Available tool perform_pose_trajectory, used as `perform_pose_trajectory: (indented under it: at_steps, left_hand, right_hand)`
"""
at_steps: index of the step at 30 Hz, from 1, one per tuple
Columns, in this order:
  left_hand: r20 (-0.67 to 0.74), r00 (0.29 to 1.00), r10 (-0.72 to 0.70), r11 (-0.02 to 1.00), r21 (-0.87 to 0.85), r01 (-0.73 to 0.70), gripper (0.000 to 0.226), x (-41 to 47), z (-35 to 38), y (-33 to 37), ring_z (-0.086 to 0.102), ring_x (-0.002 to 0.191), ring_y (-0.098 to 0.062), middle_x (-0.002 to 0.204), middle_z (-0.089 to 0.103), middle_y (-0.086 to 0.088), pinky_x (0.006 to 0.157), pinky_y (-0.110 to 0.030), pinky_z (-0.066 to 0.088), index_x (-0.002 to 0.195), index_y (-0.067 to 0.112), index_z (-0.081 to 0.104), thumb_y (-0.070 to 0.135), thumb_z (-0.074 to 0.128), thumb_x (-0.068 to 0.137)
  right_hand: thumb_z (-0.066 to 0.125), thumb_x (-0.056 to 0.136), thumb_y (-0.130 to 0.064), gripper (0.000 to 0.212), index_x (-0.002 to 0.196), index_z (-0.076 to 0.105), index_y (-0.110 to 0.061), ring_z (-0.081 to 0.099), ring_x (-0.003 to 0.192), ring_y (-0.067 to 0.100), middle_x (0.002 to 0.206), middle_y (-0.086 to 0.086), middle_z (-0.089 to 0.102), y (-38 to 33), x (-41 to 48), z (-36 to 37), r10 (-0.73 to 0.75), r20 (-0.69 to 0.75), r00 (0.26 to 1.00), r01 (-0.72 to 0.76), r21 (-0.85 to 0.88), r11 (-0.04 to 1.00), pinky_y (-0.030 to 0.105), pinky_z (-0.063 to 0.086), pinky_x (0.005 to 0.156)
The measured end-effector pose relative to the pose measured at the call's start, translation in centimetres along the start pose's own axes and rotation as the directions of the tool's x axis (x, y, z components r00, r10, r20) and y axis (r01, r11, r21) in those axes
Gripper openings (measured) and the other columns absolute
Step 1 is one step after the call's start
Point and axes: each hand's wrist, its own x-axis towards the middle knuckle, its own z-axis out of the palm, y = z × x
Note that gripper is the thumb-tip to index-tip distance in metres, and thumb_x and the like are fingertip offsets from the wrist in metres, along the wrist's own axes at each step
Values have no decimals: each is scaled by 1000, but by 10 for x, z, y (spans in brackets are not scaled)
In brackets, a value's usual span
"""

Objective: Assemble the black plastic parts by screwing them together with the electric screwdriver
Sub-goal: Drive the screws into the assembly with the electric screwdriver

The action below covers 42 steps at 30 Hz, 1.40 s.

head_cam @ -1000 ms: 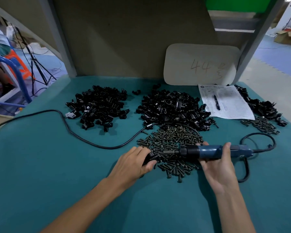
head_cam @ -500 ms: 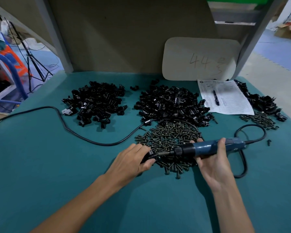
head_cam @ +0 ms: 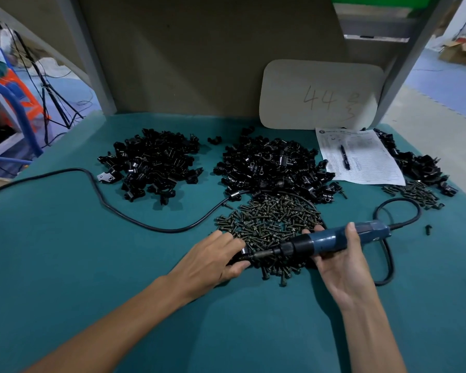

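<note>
Electric screwdriver [head_cam: 331, 239] lying almost level across the teal table [head_cam: 92, 265], above the near edge of the screw heap [head_cam: 269, 224].

The white board [head_cam: 320, 95] at the back reads "44" in pencil, followed by a mark I can't read; the print on the form [head_cam: 361, 157] is too small to make out. The tool's long axis runs left to right, with the bit pointing left into the left hand [head_cam: 213, 261], which pinches a small black part [head_cam: 237, 261] between thumb and curled fingers. The right hand [head_cam: 339, 267] wraps around the blue barrel.

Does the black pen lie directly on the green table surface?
No, the pen lies on top of the printed paper sheet, not on the green surface itself.
</note>
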Motion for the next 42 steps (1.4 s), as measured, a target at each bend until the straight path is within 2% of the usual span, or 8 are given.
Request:
perform_pose_trajectory:
  at_steps: [5, 19, 23, 28, 38, 42]
  left_hand:
    - [-12, 1000, -3, 1000, 11, 3, 44, 0, 1, 0, 37, 81, -13, 92, 48, 5, 69, -28, 40, 110, 16, 58, 53, 35, 101]
    - [-51, 999, 11, 999, 45, -9, 38, 0, 2, 0, 30, 80, -9, 90, 47, 7, 71, -18, 26, 110, 17, 59, 49, 41, 101]
    - [-47, 999, 7, 999, 49, -5, 39, 0, 2, 1, 34, 79, -11, 90, 46, 8, 68, -20, 29, 110, 17, 59, 50, 40, 101]
    - [-54, 998, 10, 999, 51, -7, 38, 0, 2, 1, 35, 79, -11, 89, 46, 8, 67, -22, 31, 110, 17, 59, 49, 42, 101]
    - [-56, 998, 11, 999, 53, -8, 38, 1, 1, 2, 32, 78, -10, 88, 48, 7, 67, -22, 31, 107, 17, 59, 50, 41, 100]
    - [-48, 999, 14, 998, 60, -11, 38, 1, 3, 1, 34, 78, -11, 89, 47, 7, 68, -21, 31, 107, 18, 58, 51, 40, 100]
  right_hand:
    - [58, 97, -47, 46, 132, 47, -20, 72, 108, 36, 123, 18, 65, 1, 1, 0, 2, -16, 1000, -2, 3, 1000, 39, 63, 80]
    - [61, 89, -50, 51, 129, 49, -21, 73, 108, 36, 126, 18, 66, 2, 1, 3, 6, -23, 1000, -6, -1, 1000, 41, 63, 85]
    - [61, 87, -50, 51, 128, 49, -21, 73, 108, 35, 127, 18, 65, 1, 0, 3, 9, -19, 1000, -9, 2, 1000, 41, 62, 86]
    - [56, 97, -48, 41, 128, 49, -22, 73, 108, 35, 128, 18, 65, 2, -1, 4, 17, -18, 1000, -17, 2, 1000, 41, 63, 85]
    - [55, 96, -49, 43, 128, 49, -21, 73, 107, 33, 128, 18, 63, 1, -4, 7, 24, -10, 1000, -24, 0, 1000, 41, 62, 87]
    - [54, 98, -48, 43, 131, 48, -21, 74, 106, 33, 130, 19, 62, 0, -6, 7, 33, -3, 999, -33, 9, 999, 38, 64, 81]
